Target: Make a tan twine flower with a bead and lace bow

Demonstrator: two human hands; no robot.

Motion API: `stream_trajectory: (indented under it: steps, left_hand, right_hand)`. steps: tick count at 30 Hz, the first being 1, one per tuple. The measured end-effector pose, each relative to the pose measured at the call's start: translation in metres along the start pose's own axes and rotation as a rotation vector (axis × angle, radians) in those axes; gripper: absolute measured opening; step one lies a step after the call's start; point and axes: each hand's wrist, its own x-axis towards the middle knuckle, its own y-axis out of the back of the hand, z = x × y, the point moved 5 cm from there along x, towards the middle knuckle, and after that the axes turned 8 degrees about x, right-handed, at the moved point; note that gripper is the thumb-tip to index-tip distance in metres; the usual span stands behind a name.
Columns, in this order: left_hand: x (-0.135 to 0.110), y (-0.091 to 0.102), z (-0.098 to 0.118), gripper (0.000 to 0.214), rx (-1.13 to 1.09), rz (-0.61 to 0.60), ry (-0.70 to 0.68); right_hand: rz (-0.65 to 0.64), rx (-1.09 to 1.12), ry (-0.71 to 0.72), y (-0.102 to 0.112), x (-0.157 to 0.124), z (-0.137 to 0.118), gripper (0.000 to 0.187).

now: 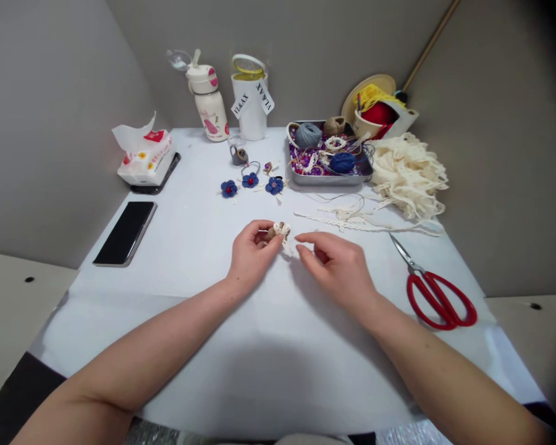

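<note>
My left hand (254, 252) pinches a small cream and brown flower-like piece (282, 230) between thumb and fingers, above the middle of the table. White lacy bits hang from its lower side. Just right of it hovers my right hand (337, 262), its thumb and index tips slightly apart, the other fingers curled in. No object shows between those tips, though a fine thread would be too small to make out. Beyond my hands lie blue flower pieces with beaded centres: one (228, 189) at left, another (249, 180) in the middle, a third (274, 185) at right.
Red-handled scissors (438, 300) lie at right. Behind are cream lace (410, 176), loose trim strips (352, 218) and a metal tray (328, 180) of beads and yarn. A phone (126, 233), tissue pack (146, 157), bottle (209, 108) and white canister (251, 114) stand leftward.
</note>
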Motion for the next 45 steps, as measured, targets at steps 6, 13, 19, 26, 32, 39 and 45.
stream_trajectory:
  steps: [6, 13, 19, 26, 32, 39, 45]
  left_hand:
    - [-0.003, -0.004, -0.001, 0.022, -0.014, -0.072, -0.108]
    - [-0.015, -0.011, 0.006, 0.037, -0.005, -0.167, -0.389]
    - [-0.032, -0.020, 0.005, 0.051, -0.039, -0.290, -0.453]
    - [-0.026, -0.010, 0.008, 0.029, -0.009, -0.134, -0.267]
    - [-0.012, -0.007, 0.004, 0.023, -0.137, -0.157, 0.007]
    - [-0.011, -0.008, 0.002, 0.024, -0.196, -0.172, 0.037]
    - [-0.013, -0.008, 0.003, 0.020, -0.179, -0.147, 0.023]
  right_hand:
    - [-0.087, 0.136, -0.155, -0.022, -0.005, 0.004, 0.038]
    - [-0.039, 0.285, -0.306, -0.018, 0.002, 0.016, 0.039]
    - [0.058, 0.428, -0.399, -0.015, 0.005, 0.029, 0.025]
    - [0.047, 0.741, -0.568, -0.010, 0.007, 0.047, 0.033]
    - [-0.167, 0.883, -0.630, -0.017, 0.002, 0.043, 0.032]
    - [-0.242, 0.796, -0.570, -0.020, 0.001, 0.031, 0.034]
    - [-0.218, 0.770, -0.591, -0.018, 0.000, 0.032, 0.040]
